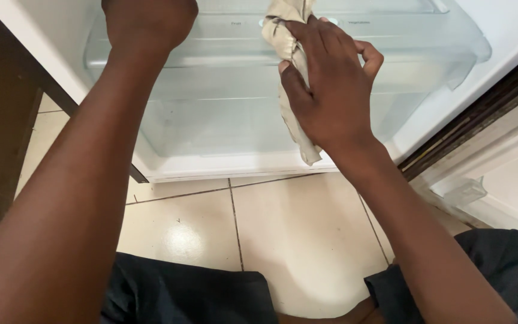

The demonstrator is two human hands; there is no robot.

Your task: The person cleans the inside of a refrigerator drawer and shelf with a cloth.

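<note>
My right hand (pixel 330 84) grips a beige cloth (pixel 289 42) and presses it against the front of a clear plastic drawer (pixel 223 114) at the bottom of an open white fridge. The cloth's loose end hangs down to the fridge's lower edge. My left hand (pixel 148 24) rests on the drawer's upper left rim, fingers curled over it and partly cut off by the frame's top edge.
The fridge's white base (pixel 235 165) stands on cream floor tiles (pixel 295 234). A dark wooden cabinet (pixel 1 114) is at the left. The open fridge door with a clear shelf (pixel 469 192) is at the right. My dark-trousered knees (pixel 187 294) are at the bottom.
</note>
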